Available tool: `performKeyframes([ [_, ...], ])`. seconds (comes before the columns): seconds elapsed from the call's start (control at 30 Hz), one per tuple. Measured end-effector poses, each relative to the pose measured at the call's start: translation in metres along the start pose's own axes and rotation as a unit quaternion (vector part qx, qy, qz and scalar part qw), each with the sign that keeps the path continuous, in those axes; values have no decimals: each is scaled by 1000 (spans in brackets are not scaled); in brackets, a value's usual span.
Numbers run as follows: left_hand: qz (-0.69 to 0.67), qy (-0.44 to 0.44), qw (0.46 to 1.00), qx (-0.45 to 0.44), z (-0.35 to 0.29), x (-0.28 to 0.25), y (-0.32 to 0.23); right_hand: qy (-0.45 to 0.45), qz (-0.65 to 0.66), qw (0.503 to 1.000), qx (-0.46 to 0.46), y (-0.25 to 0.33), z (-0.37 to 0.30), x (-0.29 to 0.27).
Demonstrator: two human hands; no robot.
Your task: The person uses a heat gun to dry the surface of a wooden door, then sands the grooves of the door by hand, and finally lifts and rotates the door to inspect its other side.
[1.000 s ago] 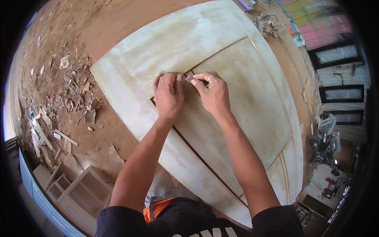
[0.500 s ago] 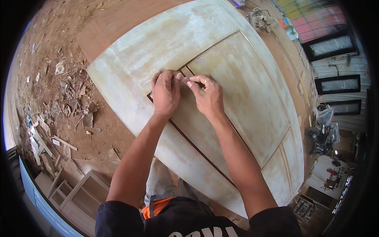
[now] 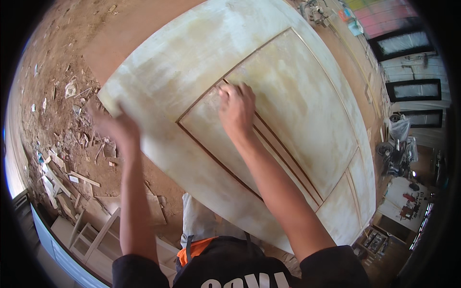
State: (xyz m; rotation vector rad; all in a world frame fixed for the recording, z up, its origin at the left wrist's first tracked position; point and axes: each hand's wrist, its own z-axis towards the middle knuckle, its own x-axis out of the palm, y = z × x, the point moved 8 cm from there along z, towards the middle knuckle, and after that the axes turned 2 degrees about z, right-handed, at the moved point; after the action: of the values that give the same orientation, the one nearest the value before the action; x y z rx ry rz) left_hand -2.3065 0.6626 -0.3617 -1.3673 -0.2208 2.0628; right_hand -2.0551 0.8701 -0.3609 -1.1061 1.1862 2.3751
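A large pale panel (image 3: 158,91), blotched white and tan, fills the middle, with dark brown grooves running across it. Over the top end of a pair of parallel grooves (image 3: 283,153), my right hand (image 3: 237,108) rests with its fingers curled in. Whatever those fingers pinch is hidden. Off the panel's left edge, my left hand (image 3: 117,127) is smeared by motion above the dirt floor, and I cannot make out its fingers.
Wood scraps and litter (image 3: 62,185) lie on the brown dirt floor at left. An unpainted wooden frame (image 3: 89,240) stands at lower left. At right are several black-framed panels (image 3: 414,90), a plastic-wrapped machine (image 3: 398,144) and a tray of small items (image 3: 372,242).
My hands were together at the groove, with a small purplish piece between their fingers. My left hand has swung left off the panel, while my right hand has curled and shifted slightly left.
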Motion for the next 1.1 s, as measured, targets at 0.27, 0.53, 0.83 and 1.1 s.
performKeyframes([
  [0.27,90,197,961,173,-24,111,-143,34,-46,998,41,-23,-32,-29],
  [0.53,83,213,958,172,-22,115,-145,41,-12,998,35,-17,-20,-21],
  [0.83,91,211,957,177,-22,117,-140,44,30,998,35,-9,0,-5],
  [1.1,84,212,955,189,-22,116,-144,27,59,998,6,-6,17,13],
])
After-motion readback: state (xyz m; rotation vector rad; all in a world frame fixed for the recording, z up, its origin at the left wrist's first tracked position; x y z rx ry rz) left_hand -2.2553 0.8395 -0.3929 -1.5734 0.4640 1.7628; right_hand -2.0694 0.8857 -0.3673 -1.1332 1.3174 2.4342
